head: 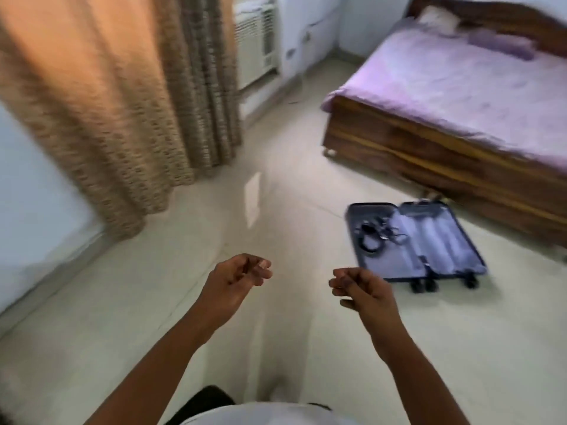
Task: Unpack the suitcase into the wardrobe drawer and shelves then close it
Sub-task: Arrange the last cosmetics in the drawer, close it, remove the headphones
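Observation:
A dark blue suitcase (pixel 429 240) lies wide open on the floor at the right, beside the bed. Its pale lining shows, and a tangle of black cables (pixel 372 236) lies in its left half. My left hand (pixel 237 279) and my right hand (pixel 360 291) hang in front of me over the bare floor, fingers loosely curled, holding nothing. The right hand is just left of the suitcase's near corner. No wardrobe is in view. The picture is blurred.
A wooden bed (pixel 445 167) with a purple sheet fills the right side. Brown patterned curtains (pixel 107 111) hang at the left, with a white air conditioner (pixel 256 44) behind them. Pale floor tiles (pixel 260 348) stretch ahead of me.

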